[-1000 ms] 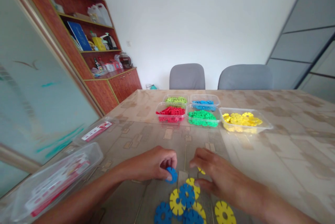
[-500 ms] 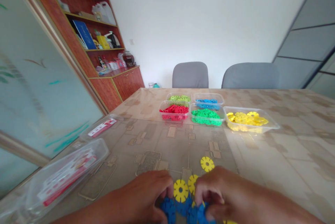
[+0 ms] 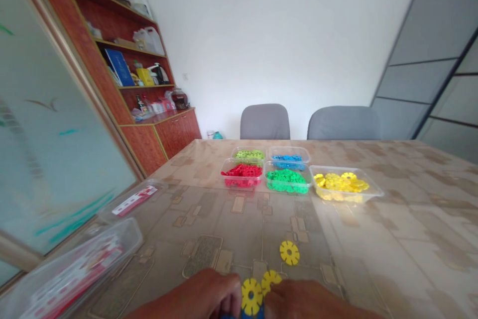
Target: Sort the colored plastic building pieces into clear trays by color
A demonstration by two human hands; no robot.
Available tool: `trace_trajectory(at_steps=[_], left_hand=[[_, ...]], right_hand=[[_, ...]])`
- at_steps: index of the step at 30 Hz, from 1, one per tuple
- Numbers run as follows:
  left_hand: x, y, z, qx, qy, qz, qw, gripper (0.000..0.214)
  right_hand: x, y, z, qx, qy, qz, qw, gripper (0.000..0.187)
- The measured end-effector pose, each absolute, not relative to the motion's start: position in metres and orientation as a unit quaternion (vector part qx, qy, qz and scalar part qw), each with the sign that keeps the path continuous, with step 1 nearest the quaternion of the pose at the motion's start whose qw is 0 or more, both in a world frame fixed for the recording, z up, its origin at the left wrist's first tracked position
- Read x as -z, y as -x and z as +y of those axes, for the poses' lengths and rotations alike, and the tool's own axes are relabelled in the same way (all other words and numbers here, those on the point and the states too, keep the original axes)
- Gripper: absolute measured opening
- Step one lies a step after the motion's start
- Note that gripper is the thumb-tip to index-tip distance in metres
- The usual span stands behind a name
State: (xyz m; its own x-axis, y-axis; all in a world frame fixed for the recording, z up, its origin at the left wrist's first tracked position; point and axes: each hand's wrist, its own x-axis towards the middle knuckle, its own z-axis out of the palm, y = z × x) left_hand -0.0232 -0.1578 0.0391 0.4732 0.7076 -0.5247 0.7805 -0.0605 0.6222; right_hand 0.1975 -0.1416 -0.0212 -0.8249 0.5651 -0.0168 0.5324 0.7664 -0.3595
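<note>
My left hand (image 3: 211, 291) is at the bottom edge with its fingers curled in around blue notched plastic discs (image 3: 246, 315), which are mostly cut off below. Opposite it, my right hand (image 3: 298, 300) is closed at the right side of the same blue pieces, its fingertips largely hidden. Between the hands stands a yellow notched disc (image 3: 252, 296), above the blue pieces. Another yellow disc (image 3: 270, 281) is just behind it, partly covered by my right hand. A third yellow disc (image 3: 289, 253) lies flat on the table beyond.
Clear tubs hold red pieces (image 3: 243, 172), green pieces (image 3: 287, 179), lime pieces (image 3: 250, 155), blue pieces (image 3: 287, 159) and yellow discs (image 3: 338, 182). Clear lids with labels (image 3: 129, 239) lie at left. Two grey chairs (image 3: 265, 122) stand behind the table (image 3: 411, 239).
The view has tilted upward, so the hands and blue pieces sit lower in the picture. My hands have drawn closer together around the pieces.
</note>
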Motion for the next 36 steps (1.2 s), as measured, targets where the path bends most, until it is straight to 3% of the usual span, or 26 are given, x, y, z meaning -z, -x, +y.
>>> trace_trajectory(at_steps=[6,10,15,20,26,30,34,36], left_hand=[[-0.018,0.029,-0.144,-0.085,-0.712,0.477,0.509,0.019],[-0.004,0.021,-0.131,-0.158,-0.659,0.457,0.576,0.019],[-0.005,0.002,-0.115,-0.189,-0.6,0.419,0.654,0.028],[-0.003,-0.017,-0.105,-0.252,-0.592,0.371,0.67,0.038],[0.003,-0.024,-0.093,-0.289,-0.618,0.394,0.616,0.04],[0.003,-0.017,-0.093,-0.294,-0.672,0.405,0.545,0.029],[0.004,-0.018,-0.097,-0.287,-0.697,0.401,0.52,0.031],[0.001,-0.021,-0.099,-0.281,-0.71,0.396,0.511,0.031]], right_hand=[[-0.009,-0.204,-0.147,-0.345,0.327,-0.88,0.009,0.01],[-0.027,-0.217,-0.145,-0.426,0.385,-0.816,0.062,0.023],[-0.027,-0.231,-0.115,-0.538,0.349,-0.748,0.168,0.01],[-0.013,-0.227,-0.099,-0.625,0.32,-0.663,0.26,0.029],[-0.013,-0.232,-0.075,-0.576,0.384,-0.646,0.321,0.04],[-0.025,-0.251,-0.024,-0.496,0.458,-0.636,0.373,0.036],[-0.045,-0.258,0.036,-0.402,0.518,-0.62,0.43,0.02],[-0.056,-0.257,0.058,-0.373,0.531,-0.622,0.438,0.023]])
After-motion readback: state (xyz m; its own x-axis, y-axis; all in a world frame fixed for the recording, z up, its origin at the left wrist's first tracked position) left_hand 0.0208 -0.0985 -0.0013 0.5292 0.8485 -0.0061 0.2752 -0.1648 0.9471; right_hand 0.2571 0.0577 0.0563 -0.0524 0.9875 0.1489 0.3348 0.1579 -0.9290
